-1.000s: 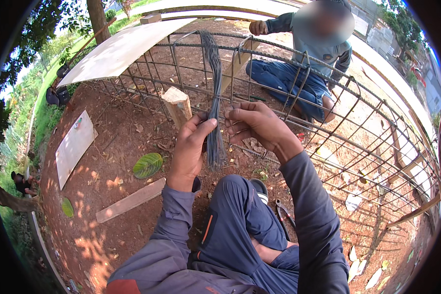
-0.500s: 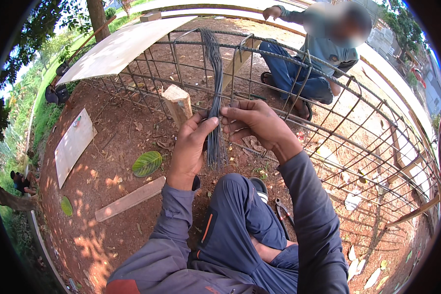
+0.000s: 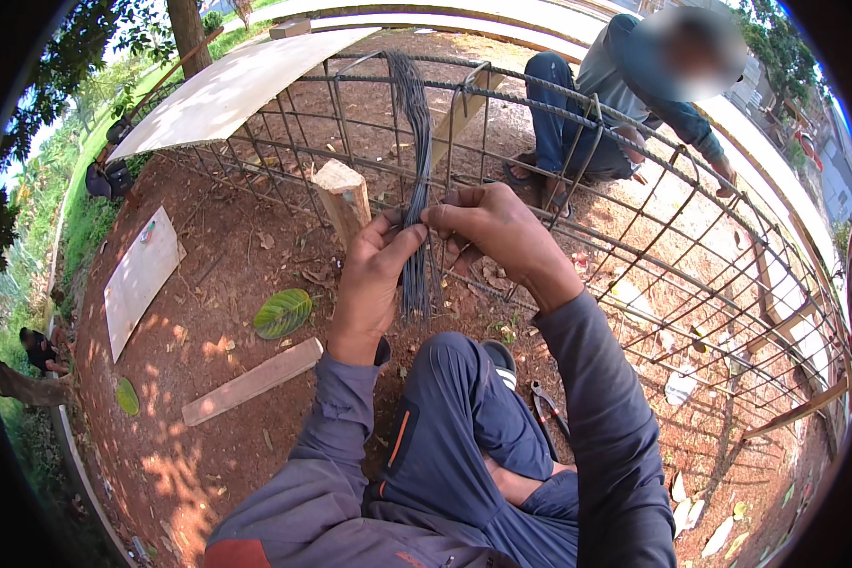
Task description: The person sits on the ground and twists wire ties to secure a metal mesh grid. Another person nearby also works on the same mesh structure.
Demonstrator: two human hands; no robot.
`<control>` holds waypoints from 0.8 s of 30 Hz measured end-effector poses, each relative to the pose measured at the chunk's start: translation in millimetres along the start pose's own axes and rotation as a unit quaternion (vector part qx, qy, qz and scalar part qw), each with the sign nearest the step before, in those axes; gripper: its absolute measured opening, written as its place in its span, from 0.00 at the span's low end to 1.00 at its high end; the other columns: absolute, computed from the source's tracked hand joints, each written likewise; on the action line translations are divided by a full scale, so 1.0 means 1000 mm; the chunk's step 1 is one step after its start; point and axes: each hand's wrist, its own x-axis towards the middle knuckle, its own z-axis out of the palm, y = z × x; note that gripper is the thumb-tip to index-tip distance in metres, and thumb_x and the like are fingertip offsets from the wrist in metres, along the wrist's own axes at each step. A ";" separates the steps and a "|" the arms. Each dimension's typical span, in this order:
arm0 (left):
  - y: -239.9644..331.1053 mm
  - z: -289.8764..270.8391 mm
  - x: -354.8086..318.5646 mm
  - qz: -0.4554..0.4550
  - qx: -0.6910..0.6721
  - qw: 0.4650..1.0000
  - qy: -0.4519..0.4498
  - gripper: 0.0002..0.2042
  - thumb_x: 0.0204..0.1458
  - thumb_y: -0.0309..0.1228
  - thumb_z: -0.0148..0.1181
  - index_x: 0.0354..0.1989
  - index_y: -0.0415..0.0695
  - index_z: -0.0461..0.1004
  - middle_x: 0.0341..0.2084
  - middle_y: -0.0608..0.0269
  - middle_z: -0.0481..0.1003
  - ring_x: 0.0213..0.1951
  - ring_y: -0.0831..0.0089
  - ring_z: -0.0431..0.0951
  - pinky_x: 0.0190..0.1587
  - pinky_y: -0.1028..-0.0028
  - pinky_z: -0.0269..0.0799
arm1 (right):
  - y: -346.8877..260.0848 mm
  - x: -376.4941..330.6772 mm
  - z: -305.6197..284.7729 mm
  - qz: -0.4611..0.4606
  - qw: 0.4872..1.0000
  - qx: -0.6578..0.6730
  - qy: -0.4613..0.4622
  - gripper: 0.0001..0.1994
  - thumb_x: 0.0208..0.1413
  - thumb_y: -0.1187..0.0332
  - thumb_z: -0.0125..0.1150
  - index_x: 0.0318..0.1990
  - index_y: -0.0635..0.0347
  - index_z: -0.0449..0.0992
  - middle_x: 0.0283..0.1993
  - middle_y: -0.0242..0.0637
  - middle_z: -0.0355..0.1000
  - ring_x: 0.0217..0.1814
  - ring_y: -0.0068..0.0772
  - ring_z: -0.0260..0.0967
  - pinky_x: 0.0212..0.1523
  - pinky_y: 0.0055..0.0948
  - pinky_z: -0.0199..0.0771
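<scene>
At the left of the frame a flat white board [image 3: 140, 279] lies on the red soil, with a green leaf [image 3: 282, 313] and a wooden plank [image 3: 253, 381] more to the centre. In the middle, the left hand [image 3: 371, 276] grasps a bundle of thin dark wires [image 3: 415, 180], which hangs down from a bar of the rebar cage [image 3: 577, 170]. The right hand [image 3: 492, 230] pinches the same bundle just beside the left thumb. At the upper right another person [image 3: 625, 85] crouches behind the cage
</scene>
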 end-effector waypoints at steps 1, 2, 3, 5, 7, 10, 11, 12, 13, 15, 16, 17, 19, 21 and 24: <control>-0.001 -0.002 0.001 0.000 0.002 1.000 -0.004 0.12 0.60 0.28 0.61 0.51 0.39 0.73 0.34 0.70 0.76 0.30 0.86 0.76 0.32 0.81 0.72 | 0.000 0.001 -0.002 0.000 1.000 -0.010 -0.006 0.17 0.57 0.63 0.67 0.42 0.75 0.81 0.32 0.37 0.77 0.32 0.23 0.76 0.26 0.25 0.82; -0.003 -0.003 0.002 -0.001 0.004 1.000 -0.005 0.12 0.60 0.27 0.61 0.50 0.39 0.74 0.35 0.69 0.77 0.33 0.85 0.76 0.36 0.81 0.72 | 0.000 0.000 -0.002 0.007 1.000 0.006 -0.006 0.17 0.57 0.63 0.66 0.43 0.74 0.81 0.33 0.37 0.77 0.32 0.23 0.76 0.27 0.25 0.82; -0.004 -0.005 0.002 -0.002 0.006 1.000 -0.005 0.11 0.60 0.27 0.61 0.49 0.38 0.75 0.37 0.68 0.78 0.36 0.84 0.77 0.40 0.81 0.73 | -0.002 -0.001 -0.002 0.013 1.000 0.021 -0.006 0.17 0.57 0.63 0.66 0.43 0.74 0.81 0.34 0.37 0.77 0.32 0.23 0.76 0.28 0.25 0.82; -0.004 -0.007 0.003 -0.005 0.008 1.000 -0.002 0.11 0.60 0.27 0.61 0.49 0.38 0.75 0.38 0.66 0.79 0.40 0.83 0.78 0.44 0.80 0.73 | -0.002 0.000 -0.003 0.025 0.999 0.046 -0.014 0.17 0.58 0.63 0.65 0.44 0.73 0.81 0.36 0.38 0.78 0.33 0.23 0.76 0.30 0.26 0.83; -0.003 -0.005 0.003 -0.010 0.007 1.000 0.002 0.11 0.60 0.28 0.62 0.49 0.38 0.75 0.38 0.66 0.79 0.40 0.83 0.78 0.44 0.80 0.73 | -0.001 0.001 -0.008 0.036 0.997 0.064 -0.028 0.17 0.58 0.63 0.65 0.44 0.72 0.81 0.37 0.38 0.78 0.34 0.24 0.77 0.31 0.26 0.83; -0.003 -0.002 0.003 -0.002 -0.001 1.000 -0.007 0.12 0.60 0.28 0.62 0.49 0.37 0.75 0.39 0.65 0.79 0.40 0.83 0.78 0.44 0.80 0.73 | -0.002 0.002 -0.013 0.048 0.994 0.084 -0.053 0.17 0.60 0.63 0.63 0.46 0.71 0.79 0.39 0.38 0.78 0.37 0.24 0.77 0.34 0.26 0.84; -0.002 -0.001 0.002 -0.003 -0.004 1.000 -0.009 0.12 0.60 0.28 0.62 0.49 0.37 0.75 0.39 0.65 0.79 0.40 0.83 0.78 0.45 0.80 0.73 | 0.001 0.003 -0.015 0.054 0.991 0.107 -0.062 0.17 0.60 0.63 0.63 0.47 0.71 0.78 0.39 0.38 0.78 0.37 0.25 0.77 0.34 0.27 0.84; 0.000 0.000 0.001 -0.004 -0.007 1.000 -0.010 0.12 0.60 0.28 0.62 0.50 0.37 0.74 0.39 0.65 0.79 0.40 0.82 0.78 0.45 0.80 0.73 | 0.005 0.006 -0.016 0.059 0.987 0.130 -0.070 0.17 0.61 0.63 0.62 0.48 0.71 0.77 0.39 0.39 0.78 0.38 0.25 0.78 0.35 0.27 0.85; 0.001 0.000 0.000 -0.005 -0.009 1.000 -0.012 0.12 0.60 0.28 0.62 0.50 0.37 0.74 0.39 0.65 0.79 0.40 0.82 0.78 0.45 0.80 0.73 | 0.010 0.008 -0.017 0.064 0.983 0.153 -0.078 0.17 0.62 0.63 0.61 0.48 0.71 0.76 0.39 0.39 0.77 0.39 0.26 0.78 0.36 0.28 0.85; -0.003 0.000 0.003 0.007 -0.015 1.000 -0.004 0.12 0.60 0.28 0.62 0.50 0.37 0.74 0.38 0.65 0.79 0.39 0.82 0.79 0.44 0.80 0.74 | 0.019 0.013 -0.019 0.068 0.976 0.184 -0.096 0.17 0.64 0.63 0.60 0.50 0.70 0.75 0.40 0.39 0.77 0.40 0.27 0.78 0.37 0.29 0.85; -0.004 0.000 0.004 0.013 -0.018 1.000 -0.001 0.12 0.60 0.28 0.62 0.50 0.37 0.74 0.38 0.66 0.79 0.39 0.82 0.79 0.44 0.80 0.74 | 0.020 0.014 -0.018 0.069 0.972 0.200 -0.104 0.17 0.65 0.63 0.59 0.51 0.70 0.74 0.41 0.39 0.77 0.40 0.27 0.78 0.37 0.29 0.85; -0.005 0.000 0.004 0.011 -0.021 1.000 0.000 0.12 0.60 0.28 0.62 0.50 0.37 0.74 0.37 0.66 0.79 0.39 0.82 0.79 0.43 0.80 0.74 | 0.020 0.014 -0.018 0.071 0.971 0.204 -0.105 0.17 0.65 0.63 0.59 0.51 0.70 0.74 0.41 0.39 0.77 0.40 0.27 0.78 0.37 0.29 0.85; -0.005 -0.001 0.004 0.006 -0.026 1.000 0.002 0.11 0.60 0.28 0.62 0.49 0.37 0.74 0.36 0.66 0.79 0.37 0.83 0.79 0.41 0.81 0.75 | 0.019 0.012 -0.016 0.075 0.969 0.211 -0.107 0.17 0.66 0.63 0.58 0.51 0.70 0.73 0.41 0.39 0.77 0.39 0.28 0.78 0.37 0.30 0.85; -0.005 -0.002 0.004 -0.011 -0.024 1.000 -0.005 0.12 0.61 0.29 0.61 0.50 0.38 0.74 0.37 0.68 0.78 0.37 0.83 0.78 0.40 0.81 0.74 | 0.015 0.009 -0.014 0.081 0.970 0.207 -0.101 0.17 0.66 0.63 0.58 0.51 0.71 0.74 0.41 0.39 0.77 0.38 0.28 0.78 0.35 0.31 0.85; -0.005 -0.004 0.004 -0.032 -0.010 0.999 0.003 0.11 0.62 0.31 0.59 0.49 0.41 0.76 0.34 0.71 0.76 0.33 0.85 0.76 0.34 0.81 0.71 | 0.011 0.002 -0.006 0.071 0.983 0.158 -0.063 0.15 0.65 0.64 0.58 0.49 0.70 0.75 0.40 0.38 0.77 0.37 0.28 0.78 0.33 0.33 0.83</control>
